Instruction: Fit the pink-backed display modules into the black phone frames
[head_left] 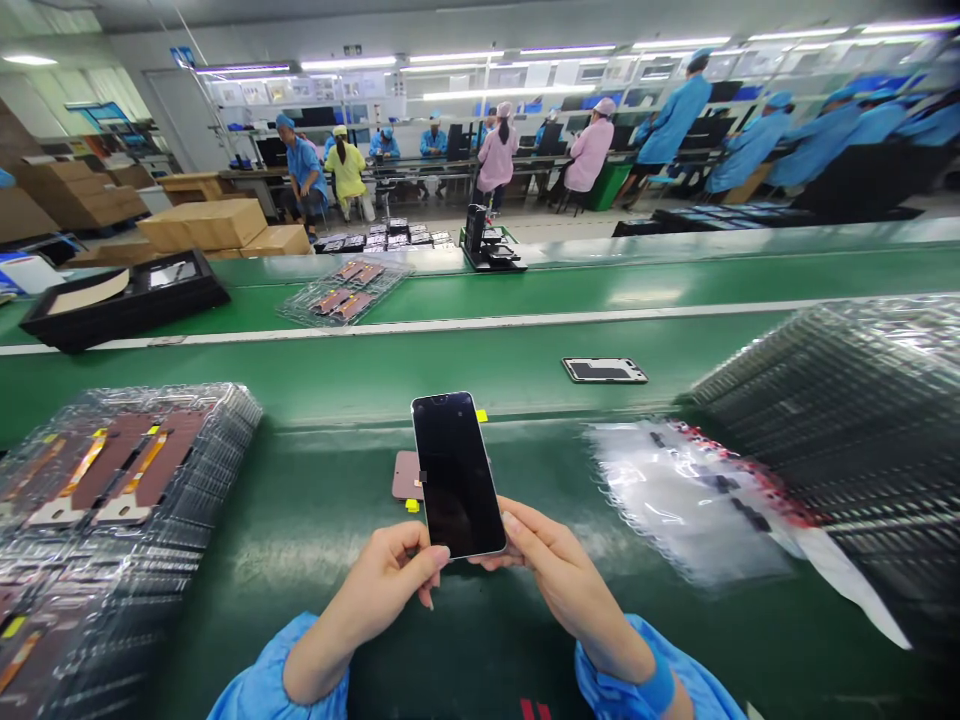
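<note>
The fingers of the left hand (386, 575) and the right hand (551, 565) grip a phone (459, 475) by its lower corners, its dark screen facing up between them above the green tabletop (322, 490). Just beyond the left fingers, partly covered by the phone, lies a mauve panel (406, 472) with a yellow tab (412, 506). To the right fingers' right, clear bags (660, 500) bear dark marks too blurred to read.
</note>
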